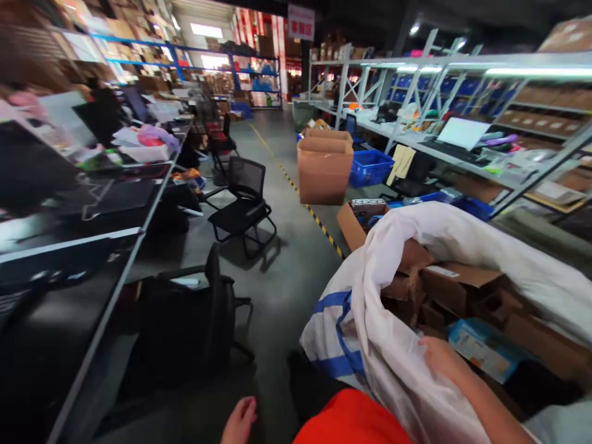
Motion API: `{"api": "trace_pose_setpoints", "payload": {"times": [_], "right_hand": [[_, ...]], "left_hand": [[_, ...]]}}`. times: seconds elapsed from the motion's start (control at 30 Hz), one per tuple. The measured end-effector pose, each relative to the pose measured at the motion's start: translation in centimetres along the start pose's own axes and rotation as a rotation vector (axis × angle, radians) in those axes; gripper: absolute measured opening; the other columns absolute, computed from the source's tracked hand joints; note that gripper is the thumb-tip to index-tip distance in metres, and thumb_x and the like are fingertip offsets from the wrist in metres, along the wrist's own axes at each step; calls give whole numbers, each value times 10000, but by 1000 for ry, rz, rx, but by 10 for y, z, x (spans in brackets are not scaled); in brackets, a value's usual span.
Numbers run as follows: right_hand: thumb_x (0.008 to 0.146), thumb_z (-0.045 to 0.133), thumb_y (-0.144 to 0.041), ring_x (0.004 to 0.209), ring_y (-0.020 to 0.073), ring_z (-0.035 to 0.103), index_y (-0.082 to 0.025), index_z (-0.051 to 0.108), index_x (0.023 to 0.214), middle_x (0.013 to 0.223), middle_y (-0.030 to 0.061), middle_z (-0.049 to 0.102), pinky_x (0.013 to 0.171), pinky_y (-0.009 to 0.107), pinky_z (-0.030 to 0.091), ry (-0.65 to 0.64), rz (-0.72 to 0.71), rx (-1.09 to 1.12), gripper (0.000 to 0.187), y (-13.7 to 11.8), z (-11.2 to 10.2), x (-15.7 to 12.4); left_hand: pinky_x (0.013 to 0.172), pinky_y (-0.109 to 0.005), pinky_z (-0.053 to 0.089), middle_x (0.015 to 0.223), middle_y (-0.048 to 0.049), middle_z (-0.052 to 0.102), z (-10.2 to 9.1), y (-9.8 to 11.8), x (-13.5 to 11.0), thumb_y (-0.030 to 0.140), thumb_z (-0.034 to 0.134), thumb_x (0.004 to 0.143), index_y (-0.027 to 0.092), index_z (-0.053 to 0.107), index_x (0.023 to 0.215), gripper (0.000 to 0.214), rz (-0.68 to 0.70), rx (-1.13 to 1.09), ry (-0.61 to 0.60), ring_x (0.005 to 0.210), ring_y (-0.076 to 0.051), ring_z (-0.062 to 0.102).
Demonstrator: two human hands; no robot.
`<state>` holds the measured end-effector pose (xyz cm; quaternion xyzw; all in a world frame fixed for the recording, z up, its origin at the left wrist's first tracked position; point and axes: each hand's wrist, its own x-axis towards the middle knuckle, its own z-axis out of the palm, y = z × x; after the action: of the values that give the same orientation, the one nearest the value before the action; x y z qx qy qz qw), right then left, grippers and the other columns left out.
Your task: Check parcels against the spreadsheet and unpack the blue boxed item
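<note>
A big white sack (393, 345) with blue stripes stands open at the lower right, filled with flattened brown cardboard boxes (457, 287) and a blue packet (485, 348). My right hand (439, 357) reaches over the sack's near rim, its fingers curled on the white fabric. Low at the bottom edge, my left hand (239, 420) hangs by my side with the fingers loosely together, touching nothing. An orange-red garment (354, 422) shows between the two arms.
A long dark workbench (69, 259) runs down the left with black mesh chairs (243, 206) beside it. Open cardboard boxes (324, 168) and a blue crate (370, 166) stand by a yellow-black floor line (319, 222). Metal shelving (462, 105) lines the right.
</note>
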<state>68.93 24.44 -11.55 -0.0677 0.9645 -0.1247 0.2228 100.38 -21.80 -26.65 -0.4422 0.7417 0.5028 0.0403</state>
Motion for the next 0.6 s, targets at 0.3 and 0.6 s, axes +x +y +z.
{"api": "trace_pose_setpoints", "payload": {"times": [0.3,0.6], "right_hand": [[838,547,-362,1101,272,690,-123,653,1273,1208,187,710,990,355,508,242,72,41,508,-82,-32,126],[917,441,-282,1240,325,597,-81,548,1394,1339,219,624,1049,415,448,222,44,-66,529,-226,-111,281]], "left_hand": [[774,-337,571,861,-86,728,20,177,193,639,482,712,210,653,864,485,334,10,-315,804,-238,688],[918,-307,543,996,-78,762,-27,326,344,495,576,715,230,675,901,339,337,188,-258,1022,-261,702]]}}
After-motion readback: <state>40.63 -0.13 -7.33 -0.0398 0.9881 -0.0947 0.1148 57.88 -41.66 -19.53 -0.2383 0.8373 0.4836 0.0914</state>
